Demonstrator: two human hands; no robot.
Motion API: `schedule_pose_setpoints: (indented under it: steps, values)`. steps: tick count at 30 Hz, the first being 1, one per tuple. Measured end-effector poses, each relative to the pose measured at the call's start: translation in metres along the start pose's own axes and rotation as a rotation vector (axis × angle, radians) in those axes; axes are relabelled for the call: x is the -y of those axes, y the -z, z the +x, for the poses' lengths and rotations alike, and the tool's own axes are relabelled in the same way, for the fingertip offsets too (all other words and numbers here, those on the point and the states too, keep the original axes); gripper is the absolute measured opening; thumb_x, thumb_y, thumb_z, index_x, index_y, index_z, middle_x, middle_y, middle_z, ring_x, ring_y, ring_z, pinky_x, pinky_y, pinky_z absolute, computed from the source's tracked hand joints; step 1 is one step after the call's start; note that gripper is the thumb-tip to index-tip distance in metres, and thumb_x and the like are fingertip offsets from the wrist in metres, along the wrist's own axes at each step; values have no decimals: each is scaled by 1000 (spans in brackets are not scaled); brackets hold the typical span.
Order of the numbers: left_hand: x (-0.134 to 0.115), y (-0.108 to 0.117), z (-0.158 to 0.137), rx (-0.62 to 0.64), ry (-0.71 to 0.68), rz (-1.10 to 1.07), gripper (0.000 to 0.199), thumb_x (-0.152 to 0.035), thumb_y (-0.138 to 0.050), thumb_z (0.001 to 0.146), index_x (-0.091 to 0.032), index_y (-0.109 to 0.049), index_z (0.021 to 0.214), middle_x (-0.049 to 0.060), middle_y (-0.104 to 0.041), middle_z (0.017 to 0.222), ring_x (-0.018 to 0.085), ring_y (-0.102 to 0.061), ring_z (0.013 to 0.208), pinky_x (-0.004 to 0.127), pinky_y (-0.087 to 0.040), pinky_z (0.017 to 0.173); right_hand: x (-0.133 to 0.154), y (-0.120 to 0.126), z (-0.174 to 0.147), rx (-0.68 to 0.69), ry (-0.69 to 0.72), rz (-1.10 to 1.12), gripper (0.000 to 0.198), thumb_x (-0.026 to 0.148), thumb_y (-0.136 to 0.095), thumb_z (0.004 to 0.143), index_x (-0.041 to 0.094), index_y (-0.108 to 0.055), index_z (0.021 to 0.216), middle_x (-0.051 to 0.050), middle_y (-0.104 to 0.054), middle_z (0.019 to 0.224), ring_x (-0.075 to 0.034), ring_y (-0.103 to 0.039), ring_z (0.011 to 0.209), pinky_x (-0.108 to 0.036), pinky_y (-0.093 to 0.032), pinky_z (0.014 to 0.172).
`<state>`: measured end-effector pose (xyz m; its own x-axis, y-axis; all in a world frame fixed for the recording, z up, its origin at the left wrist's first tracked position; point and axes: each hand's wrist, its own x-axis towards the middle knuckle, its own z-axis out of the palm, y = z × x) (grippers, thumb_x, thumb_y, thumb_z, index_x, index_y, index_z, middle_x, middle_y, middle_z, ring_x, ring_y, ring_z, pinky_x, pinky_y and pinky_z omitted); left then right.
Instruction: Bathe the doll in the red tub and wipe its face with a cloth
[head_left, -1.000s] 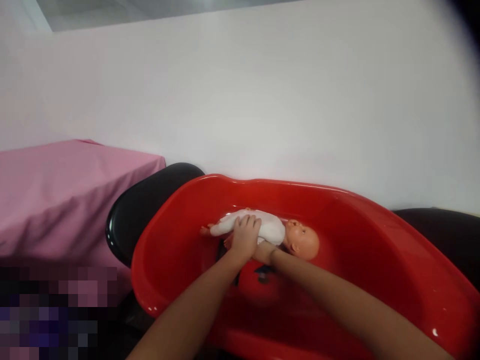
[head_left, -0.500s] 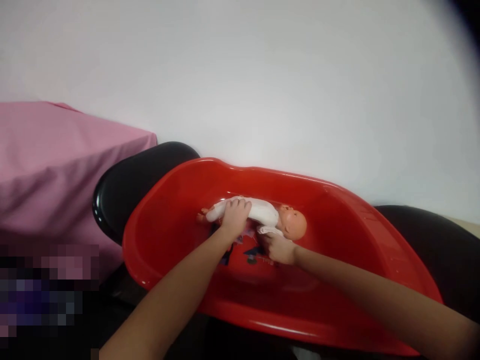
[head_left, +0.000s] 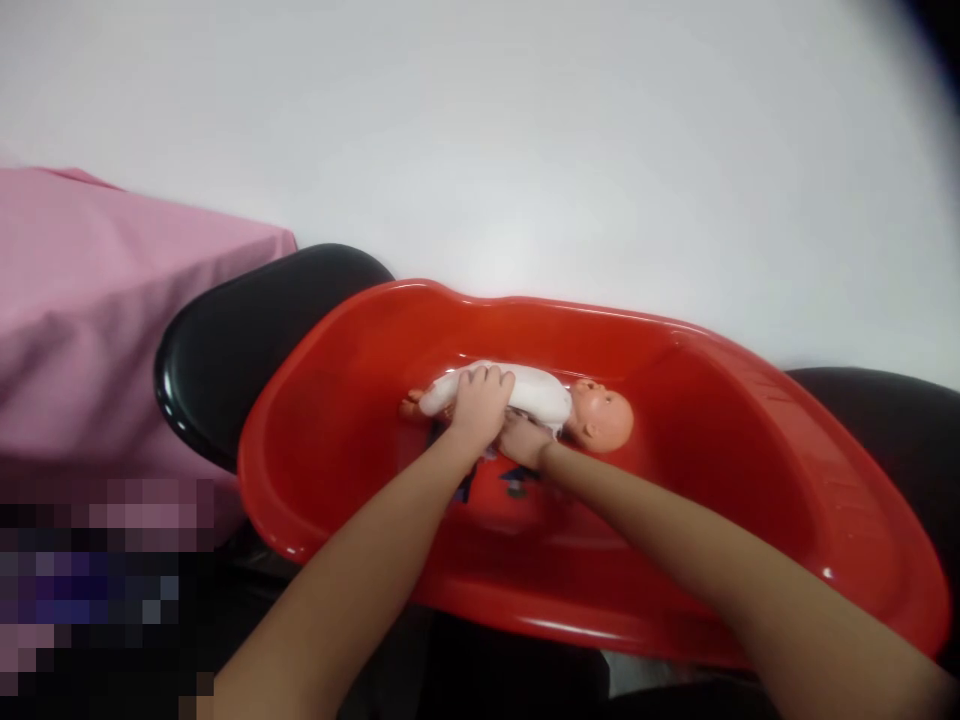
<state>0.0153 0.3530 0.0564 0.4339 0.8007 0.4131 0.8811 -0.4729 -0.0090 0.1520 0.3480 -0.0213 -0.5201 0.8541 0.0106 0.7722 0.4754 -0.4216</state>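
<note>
A baby doll (head_left: pixel 544 396) with a bare head and a white cloth body or suit lies on its side in the red tub (head_left: pixel 720 400), head to the right and feet to the left. My left hand (head_left: pixel 481 405) lies across its middle with the fingers curled over it. Close beside, against the doll's near side, my right hand (head_left: pixel 523 440) is closed. What its fingers grip is hidden between the hand and the doll. A little white fabric shows just above my right hand.
Dark printed figures (head_left: pixel 517 482) show on the tub floor. Black seats (head_left: pixel 255 335) stand at the left and behind the tub's right end. At the far left hangs a pink cloth (head_left: pixel 135 260), and a white wall (head_left: pixel 480 140) rises behind.
My right hand has moved left along the doll, from the white fabric near its head to beside my left hand. The left hand stays on the doll. The view has shifted slightly.
</note>
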Motion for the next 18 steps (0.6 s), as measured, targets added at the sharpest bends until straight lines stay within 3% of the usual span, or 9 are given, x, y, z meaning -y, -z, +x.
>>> schedule_pose_setpoints:
  steps: [3, 6, 9, 11, 14, 16, 18]
  values:
    - [1, 1, -1, -1, -13, -12, 17, -15, -43, 90, -16, -53, 105, 12, -57, 105, 27, -48, 103, 42, -36, 84, -9, 16, -32, 107, 118, -379, 38, 2, -39, 84, -9, -60, 113, -32, -53, 127, -36, -45, 126, -52, -31, 107]
    - [0, 2, -2, -1, -15, -10, 19, -13, -44, 89, -15, -53, 106, 13, -58, 105, 28, -49, 102, 42, -37, 84, -16, 32, -65, 313, 198, -853, 34, 3, -45, 81, -2, -67, 107, -29, -61, 118, -37, -52, 118, -53, -34, 102]
    - [-1, 1, -1, -1, -20, -1, 20, -12, -44, 88, -16, -53, 105, 12, -59, 103, 28, -51, 100, 43, -37, 82, -15, 46, -87, 479, 204, -1040, 24, 7, -51, 81, 6, -74, 88, -22, -70, 95, -35, -61, 101, -53, -39, 93]
    - [-2, 0, 0, -13, -25, 3, 20, -12, -44, 87, -16, -54, 104, 11, -59, 103, 28, -51, 99, 43, -37, 81, -9, 52, -92, 498, 303, -1070, 24, 10, -50, 83, 8, -74, 87, -18, -71, 89, -32, -62, 95, -51, -40, 88]
    - [-2, -1, 0, -21, -28, 1, 19, -13, -45, 87, -16, -54, 104, 11, -60, 103, 28, -51, 99, 43, -37, 81, 11, 48, -83, 449, 578, -988, 27, 11, -45, 87, 11, -72, 89, -14, -70, 89, -27, -60, 92, -47, -40, 88]
    - [-3, -1, -1, -15, -38, 6, 20, -13, -46, 86, -16, -53, 105, 11, -60, 104, 29, -51, 99, 43, -38, 81, 26, 38, -65, 407, 736, -859, 31, 10, -40, 90, 11, -70, 94, -13, -69, 96, -25, -57, 100, -45, -37, 96]
    - [-4, -1, -2, -7, -47, 18, 21, -13, -46, 86, -16, -53, 106, 11, -59, 104, 29, -51, 99, 42, -38, 79, 39, 23, -39, 375, 787, -717, 33, 10, -36, 91, 10, -68, 102, -14, -67, 107, -23, -51, 111, -40, -32, 104]
